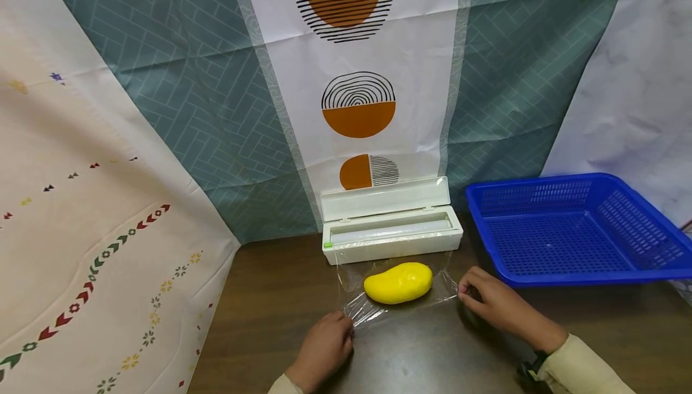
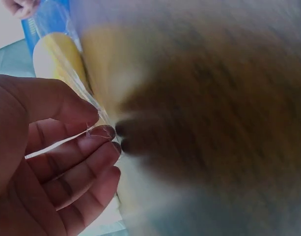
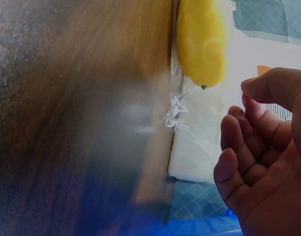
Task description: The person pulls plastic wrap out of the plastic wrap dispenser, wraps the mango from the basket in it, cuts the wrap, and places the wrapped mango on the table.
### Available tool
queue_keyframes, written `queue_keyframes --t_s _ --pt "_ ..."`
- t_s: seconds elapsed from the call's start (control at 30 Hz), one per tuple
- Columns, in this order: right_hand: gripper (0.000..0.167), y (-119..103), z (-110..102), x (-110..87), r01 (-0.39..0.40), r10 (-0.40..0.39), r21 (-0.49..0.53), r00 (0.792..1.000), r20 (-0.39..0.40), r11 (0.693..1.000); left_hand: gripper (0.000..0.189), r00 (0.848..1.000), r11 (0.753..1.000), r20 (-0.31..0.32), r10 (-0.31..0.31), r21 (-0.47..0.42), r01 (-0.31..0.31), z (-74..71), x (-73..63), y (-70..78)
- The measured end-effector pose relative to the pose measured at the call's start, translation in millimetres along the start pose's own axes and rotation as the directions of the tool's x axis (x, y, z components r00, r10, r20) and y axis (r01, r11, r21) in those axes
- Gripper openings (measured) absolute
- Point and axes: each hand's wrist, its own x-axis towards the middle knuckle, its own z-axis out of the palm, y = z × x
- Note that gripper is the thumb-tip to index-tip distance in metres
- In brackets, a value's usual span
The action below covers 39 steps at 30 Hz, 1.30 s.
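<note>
A yellow mango lies on a sheet of clear cling film on the brown table. The film runs from a white dispenser box with its lid raised and a roll inside. My left hand pinches the film's near left corner between thumb and fingers; the left wrist view shows the film bunched at the fingertips. At the opposite corner, my right hand has thumb and forefinger together where the film ends. Crinkled film shows beside the mango in the right wrist view.
A blue plastic basket stands at the right, close behind my right hand. Patterned cloths hang behind the table and along its left side.
</note>
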Motion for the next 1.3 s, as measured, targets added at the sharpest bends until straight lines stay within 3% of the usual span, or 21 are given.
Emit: queue_keyframes --t_s 0.23,0.53,0.93,1.3 --pt "0.024 0.3 -1.2 -0.1 -0.015 0.015 -0.016 1.0 0.001 1.0 0.02 0.998 0.992 0.012 -0.057 -0.11 0.058 -5.8 -1.2 -0.3" --pt "0.025 0.2 -0.7 0.7 -0.02 0.019 -0.022 1.0 -0.022 1.0 0.017 0.985 0.968 0.015 -0.17 -0.183 0.17 -9.5 3.2 -3.8" --pt "0.022 0.0 -1.8 3.9 -0.052 0.052 -0.027 0.999 -0.012 0.998 0.009 0.965 0.955 -0.103 -0.241 -0.204 0.217 -16.3 14.0 -5.4" --pt "0.018 -0.5 -0.4 7.6 -0.095 0.095 -0.015 0.995 -0.018 0.995 0.007 0.936 0.923 -0.105 -0.335 -0.234 0.304 -24.2 23.9 -4.3"
